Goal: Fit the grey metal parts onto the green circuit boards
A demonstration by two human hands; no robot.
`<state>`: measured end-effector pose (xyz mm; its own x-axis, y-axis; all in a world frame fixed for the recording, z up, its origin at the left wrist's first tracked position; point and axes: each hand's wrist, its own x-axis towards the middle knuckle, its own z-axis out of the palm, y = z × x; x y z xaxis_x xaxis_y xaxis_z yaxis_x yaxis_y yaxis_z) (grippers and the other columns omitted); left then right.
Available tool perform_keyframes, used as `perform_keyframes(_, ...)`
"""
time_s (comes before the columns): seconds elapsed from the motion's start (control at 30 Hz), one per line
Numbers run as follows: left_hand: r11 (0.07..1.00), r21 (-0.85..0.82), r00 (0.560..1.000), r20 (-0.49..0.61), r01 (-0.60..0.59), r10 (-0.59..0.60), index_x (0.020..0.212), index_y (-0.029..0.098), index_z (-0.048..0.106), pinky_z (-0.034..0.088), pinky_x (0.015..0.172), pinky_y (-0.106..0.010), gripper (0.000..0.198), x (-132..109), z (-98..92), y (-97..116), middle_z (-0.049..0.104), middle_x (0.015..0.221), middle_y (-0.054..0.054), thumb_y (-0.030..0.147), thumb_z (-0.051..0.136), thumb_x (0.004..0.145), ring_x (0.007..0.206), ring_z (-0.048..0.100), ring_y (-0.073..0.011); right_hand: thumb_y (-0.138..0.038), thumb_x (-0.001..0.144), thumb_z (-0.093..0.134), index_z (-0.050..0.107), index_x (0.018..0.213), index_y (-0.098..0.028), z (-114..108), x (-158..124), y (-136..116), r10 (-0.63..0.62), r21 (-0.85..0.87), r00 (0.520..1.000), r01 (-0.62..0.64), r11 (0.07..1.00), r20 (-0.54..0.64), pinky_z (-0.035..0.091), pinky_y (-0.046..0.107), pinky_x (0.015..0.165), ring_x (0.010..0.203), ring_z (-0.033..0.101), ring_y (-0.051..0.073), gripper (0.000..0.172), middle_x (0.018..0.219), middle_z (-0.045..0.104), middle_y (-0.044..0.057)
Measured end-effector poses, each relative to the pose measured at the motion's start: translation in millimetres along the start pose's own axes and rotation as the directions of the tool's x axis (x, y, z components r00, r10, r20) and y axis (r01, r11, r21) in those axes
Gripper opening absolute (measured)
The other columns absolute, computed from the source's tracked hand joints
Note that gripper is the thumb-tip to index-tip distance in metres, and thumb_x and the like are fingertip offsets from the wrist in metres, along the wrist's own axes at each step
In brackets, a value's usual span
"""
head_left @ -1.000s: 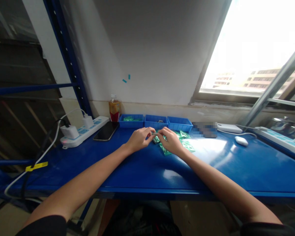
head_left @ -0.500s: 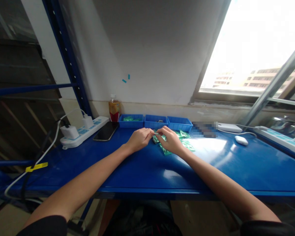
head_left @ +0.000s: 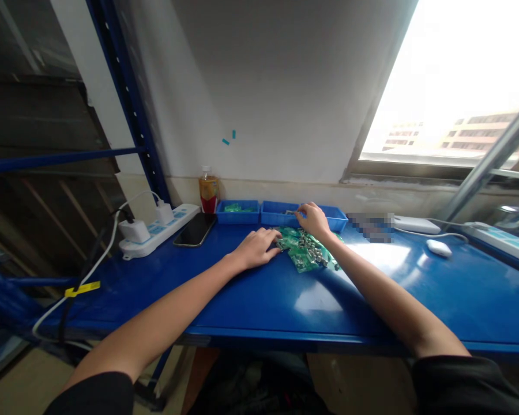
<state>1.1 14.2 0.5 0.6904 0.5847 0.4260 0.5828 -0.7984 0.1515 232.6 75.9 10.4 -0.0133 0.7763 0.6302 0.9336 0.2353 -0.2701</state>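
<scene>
My left hand [head_left: 256, 249] rests on the table at the left edge of a pile of small green circuit boards [head_left: 305, 259] with silvery metal parts. Its thumb and fingers are apart, touching or nearly touching the nearest pieces. My right hand [head_left: 315, 221] is above the back of the pile, fingertips pinched together at the right end of the middle blue bin [head_left: 277, 219]. Whatever is between those fingertips is too small to make out. A small pale metallic piece [head_left: 290, 212] shows inside that bin, close to the fingertips.
The left blue bin [head_left: 237, 218] contains green pieces; the right blue bin [head_left: 338, 219] is partly behind my right hand. A phone [head_left: 194, 229], power strip [head_left: 160, 231] and drink bottle [head_left: 208, 193] stand left. A white earbud case [head_left: 439, 248] lies right.
My hands, together over the pile before, have separated. The right one has moved up and right to the middle bin; the left stays near the pile, its fingers more spread. The view has shifted slightly.
</scene>
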Motion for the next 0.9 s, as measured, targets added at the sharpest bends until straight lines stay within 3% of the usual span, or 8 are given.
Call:
perform_keyframes(0.17, 0.995, 0.044, 0.996, -0.015, 0.089, -0.088, 0.097, 0.020, 0.053, 0.044, 0.076, -0.035, 0.030, 4.4, 2.5, 9.3, 0.065, 0.100, -0.005, 0.045, 0.060, 0.081, 0.094, 0.058, -0.0250, -0.029, 0.081, 0.058, 0.068, 0.097, -0.019, 7.2, 21.9, 0.3, 0.059, -0.058, 0.996, -0.056, 0.997, 0.062, 0.043, 0.034, 0.075, 0.091, 0.056, 0.025, 0.021, 0.096, 0.061, 0.011)
perform_keyframes(0.27, 0.989, 0.092, 0.993, -0.023, 0.120, -0.118, 0.094, 0.019, 0.053, 0.044, 0.074, -0.035, 0.028, 8.4, 5.9, 13.9, 0.066, 0.095, -0.007, 0.043, 0.060, 0.081, 0.091, 0.059, -0.0253, -0.030, 0.081, 0.059, 0.066, 0.104, -0.017, 4.6, 26.7, -2.8, 0.085, -0.061, 0.995, -0.082, 0.995, 0.056, 0.042, 0.037, 0.079, 0.096, 0.054, 0.027, 0.028, 0.098, 0.061, 0.013)
perform_keyframes(0.37, 0.989, 0.101, 0.994, -0.020, 0.105, -0.104, 0.095, 0.020, 0.052, 0.043, 0.073, -0.034, 0.017, 9.0, 6.9, 10.7, 0.066, 0.096, -0.006, 0.031, 0.057, 0.083, 0.090, 0.060, -0.0241, -0.035, 0.083, 0.057, 0.065, 0.104, -0.016, -3.8, 10.2, -4.8, 0.036, -0.017, 0.998, -0.036, 0.999, 0.042, 0.042, 0.038, 0.082, 0.094, 0.053, 0.027, 0.030, 0.095, 0.062, 0.012)
perform_keyframes(0.53, 0.990, 0.056, 0.992, 0.007, 0.129, -0.130, 0.099, 0.021, 0.055, 0.043, 0.076, -0.032, 0.019, 4.1, 0.4, -9.7, 0.069, 0.092, -0.002, 0.015, 0.048, 0.082, 0.088, 0.062, -0.0208, -0.038, 0.084, 0.056, 0.067, 0.092, -0.020, -25.9, -45.5, -16.3, -0.193, 0.055, 0.977, 0.188, 0.981, 0.093, 0.041, 0.038, 0.083, 0.088, 0.053, 0.024, 0.023, 0.087, 0.063, 0.008)
perform_keyframes(0.63, 0.973, 0.091, 0.977, 0.001, 0.212, -0.213, 0.097, 0.021, 0.060, 0.042, 0.079, -0.034, 0.017, 2.8, -1.3, -17.7, 0.069, 0.096, -0.004, 0.027, 0.048, 0.086, 0.092, 0.061, -0.0225, -0.038, 0.085, 0.055, 0.067, 0.091, -0.020, -34.8, -62.1, -32.5, -0.223, 0.087, 0.965, 0.212, 0.973, 0.142, 0.041, 0.036, 0.082, 0.087, 0.053, 0.024, 0.022, 0.086, 0.064, 0.007)
perform_keyframes(0.73, 0.962, 0.122, 0.969, 0.021, 0.243, -0.247, 0.100, 0.023, 0.063, 0.042, 0.083, -0.037, 0.030, 2.9, 1.7, -16.8, 0.067, 0.101, -0.005, 0.046, 0.051, 0.085, 0.098, 0.058, -0.0251, -0.037, 0.086, 0.054, 0.066, 0.095, -0.019, -36.5, -64.8, -47.5, -0.251, 0.106, 0.955, 0.236, 0.966, 0.158, 0.041, 0.035, 0.082, 0.090, 0.052, 0.023, 0.023, 0.088, 0.063, 0.007)
perform_keyframes(0.9, 0.960, 0.159, 0.971, 0.029, 0.230, -0.237, 0.092, 0.022, 0.066, 0.042, 0.084, -0.037, 0.025, 4.0, 6.3, -11.9, 0.066, 0.102, -0.006, 0.040, 0.049, 0.087, 0.102, 0.054, -0.0254, -0.036, 0.087, 0.054, 0.066, 0.098, -0.018, -33.0, -68.9, -55.5, -0.316, 0.114, 0.924, 0.298, 0.948, 0.216, 0.041, 0.034, 0.083, 0.091, 0.051, 0.022, 0.024, 0.089, 0.063, 0.007)
